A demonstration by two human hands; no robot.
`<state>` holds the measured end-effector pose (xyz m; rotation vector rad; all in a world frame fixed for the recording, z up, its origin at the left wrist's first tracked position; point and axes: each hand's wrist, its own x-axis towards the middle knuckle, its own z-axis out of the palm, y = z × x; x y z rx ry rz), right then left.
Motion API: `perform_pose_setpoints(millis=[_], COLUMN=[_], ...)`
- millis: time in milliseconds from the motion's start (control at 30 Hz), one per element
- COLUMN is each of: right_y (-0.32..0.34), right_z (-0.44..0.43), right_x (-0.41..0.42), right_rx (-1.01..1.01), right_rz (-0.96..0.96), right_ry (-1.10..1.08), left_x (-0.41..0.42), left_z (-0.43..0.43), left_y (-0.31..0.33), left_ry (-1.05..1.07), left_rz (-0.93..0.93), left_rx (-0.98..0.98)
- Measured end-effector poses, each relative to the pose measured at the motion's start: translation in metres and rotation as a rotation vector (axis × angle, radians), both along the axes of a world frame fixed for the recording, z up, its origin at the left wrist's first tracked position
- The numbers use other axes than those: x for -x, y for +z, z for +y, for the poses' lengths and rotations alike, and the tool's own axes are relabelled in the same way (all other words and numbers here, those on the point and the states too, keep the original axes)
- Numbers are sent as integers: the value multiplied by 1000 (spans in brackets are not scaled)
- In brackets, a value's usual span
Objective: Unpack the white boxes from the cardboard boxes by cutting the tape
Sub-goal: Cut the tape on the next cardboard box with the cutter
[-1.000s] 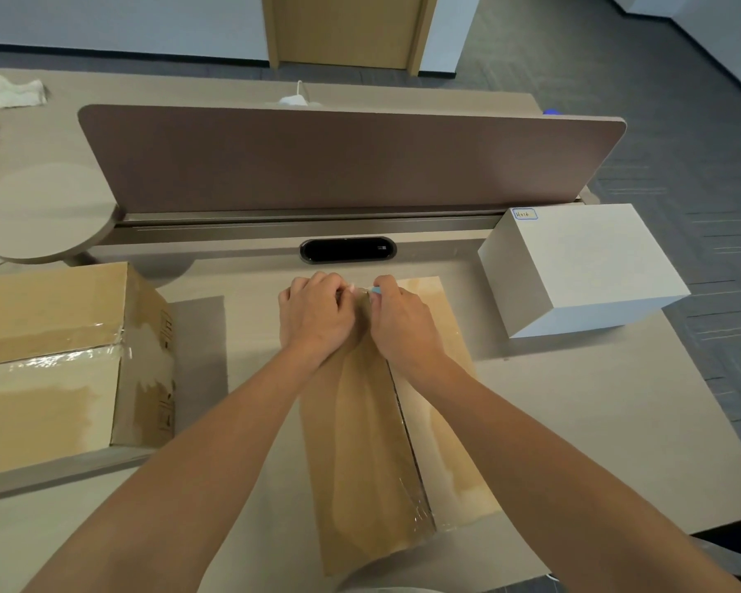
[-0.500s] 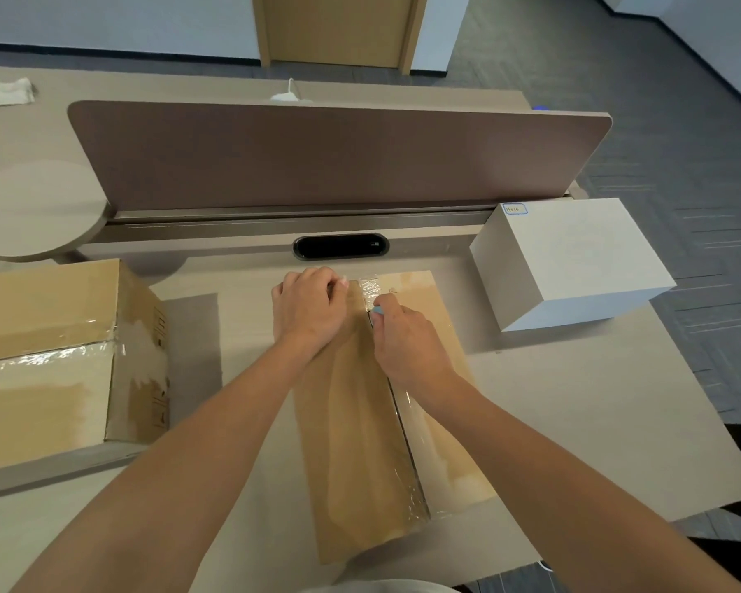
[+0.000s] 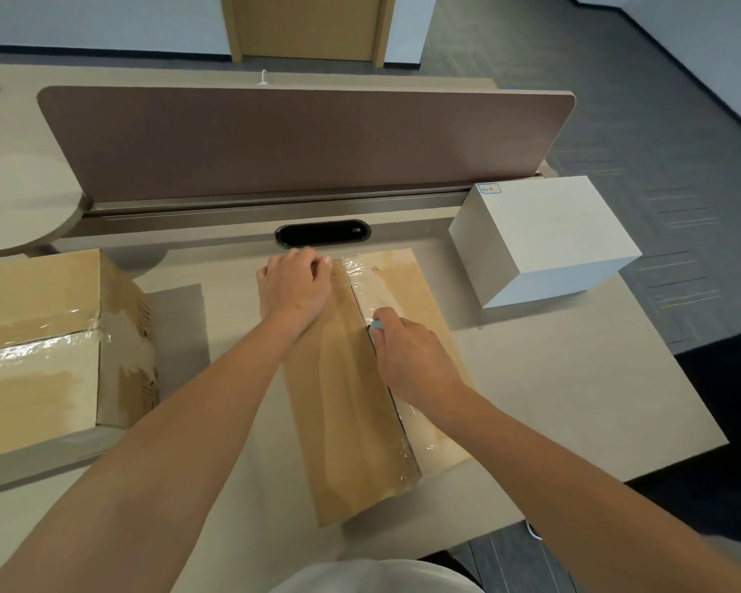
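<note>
On the cardboard box, the left hand curled its fingers over the far edge; the right hand gripped a blue cutter on the tape.

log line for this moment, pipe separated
task: tape cut | left hand: holds cardboard box far end | right hand: grips cutter on centre seam | white box: desk right | second box: left, taped

Taped cardboard box lengthwise at centre, second cardboard box far left, white box right.
</note>
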<state>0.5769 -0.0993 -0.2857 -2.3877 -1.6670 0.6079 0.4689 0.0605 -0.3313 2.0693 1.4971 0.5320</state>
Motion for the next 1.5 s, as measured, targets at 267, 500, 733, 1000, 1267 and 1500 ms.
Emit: perform_pose_setpoints(millis=[267,500,733,1000,1267,1500], right_y=[5,7,14,19,18,22], right_z=[-27,-45,-62,-78,-110,-132], right_x=[8,15,20,21,18,16], right_rx=[27,53,129,207,212,189], right_rz=[10,10,-28,-66,-44,-6], right_ry=[-44,-65,-46,-2,19,70], left_x=[1,1,1,1,1,0], left_z=[1,4,4,3,-1,-1], left_y=[0,-4,-3,-2,-1,-6], left_ry=[-9,-11,-10,-10,5,0], left_rz=[-12,-13,-15,-8,-2,21], left_rx=[-21,-25,-26,-30,-63,-97])
